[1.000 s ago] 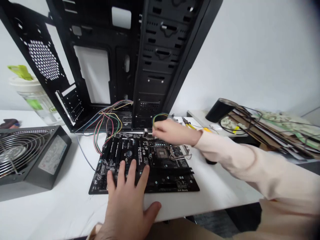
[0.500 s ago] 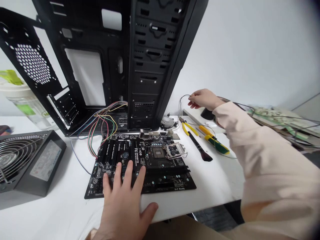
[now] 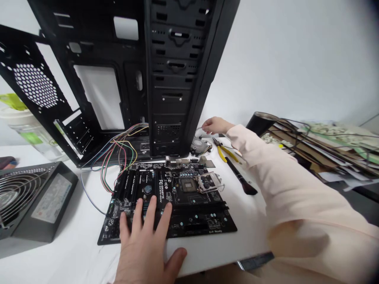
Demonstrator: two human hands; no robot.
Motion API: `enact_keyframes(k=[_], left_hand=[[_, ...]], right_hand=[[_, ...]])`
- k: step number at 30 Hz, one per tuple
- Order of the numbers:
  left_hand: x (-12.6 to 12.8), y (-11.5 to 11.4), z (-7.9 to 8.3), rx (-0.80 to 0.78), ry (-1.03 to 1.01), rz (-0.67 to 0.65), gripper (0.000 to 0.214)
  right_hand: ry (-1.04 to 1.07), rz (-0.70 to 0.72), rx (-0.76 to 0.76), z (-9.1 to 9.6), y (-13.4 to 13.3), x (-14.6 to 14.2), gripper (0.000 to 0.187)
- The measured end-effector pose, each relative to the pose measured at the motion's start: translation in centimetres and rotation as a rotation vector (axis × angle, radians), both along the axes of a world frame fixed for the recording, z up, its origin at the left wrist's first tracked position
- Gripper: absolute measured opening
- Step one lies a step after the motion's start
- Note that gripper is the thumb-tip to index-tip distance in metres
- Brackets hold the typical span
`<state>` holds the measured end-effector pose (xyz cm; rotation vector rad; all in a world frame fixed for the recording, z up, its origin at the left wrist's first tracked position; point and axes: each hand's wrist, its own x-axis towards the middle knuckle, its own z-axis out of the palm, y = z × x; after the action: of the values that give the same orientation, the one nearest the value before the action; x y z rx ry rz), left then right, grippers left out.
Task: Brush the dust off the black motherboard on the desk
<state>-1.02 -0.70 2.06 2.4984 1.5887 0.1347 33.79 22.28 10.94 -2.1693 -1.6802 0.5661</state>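
Observation:
A black motherboard lies flat on the white table, its CPU socket cover lifted. My left hand rests flat on the board's near edge, fingers spread. My right hand reaches to the far side beside the black computer case, fingers curled on a thin wire just above a small round cooler fan.
Coloured wires trail from the open case onto the table. A power supply unit sits at left. Yellow-handled pliers and a black brush lie right of the board. A stack of boards and cables fills the right.
My right hand left the board's far edge, swung up to the right with a thin wire, then came down beside the case near the cooler fan. My left hand stayed put.

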Motion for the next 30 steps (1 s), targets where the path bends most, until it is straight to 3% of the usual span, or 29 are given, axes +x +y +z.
enact_keyframes(k=[6, 11, 15, 19, 23, 30], left_hand=[[0.4, -0.8, 0.2, 0.155, 0.021, 0.022, 0.069], [0.6, -1.2, 0.3, 0.212, 0.028, 0.031, 0.065], [-0.2, -0.7, -0.6, 0.229, -0.021, -0.03, 0.064], [-0.7, -0.5, -1.5, 0.287, -0.024, -0.07, 0.062], [-0.8, -0.6, -1.9, 0.377, -0.006, -0.057, 0.057], [-0.6, -0.4, -1.9, 0.506, 0.043, -0.043, 0.046]], right_hand=[[-0.07, 0.12, 0.132, 1.7, -2.0, -1.4, 0.035], [-0.099, 0.132, 0.251, 3.7, -5.8, -1.9, 0.04], [-0.119, 0.162, 0.295, 3.9, -9.5, -2.3, 0.04], [-0.27, 0.385, 0.506, 3.0, -13.9, -3.2, 0.036], [-0.455, 0.578, 0.71, 1.0, -18.1, -4.4, 0.029], [-0.575, 0.615, 0.733, -2.6, -21.1, -4.4, 0.02]])
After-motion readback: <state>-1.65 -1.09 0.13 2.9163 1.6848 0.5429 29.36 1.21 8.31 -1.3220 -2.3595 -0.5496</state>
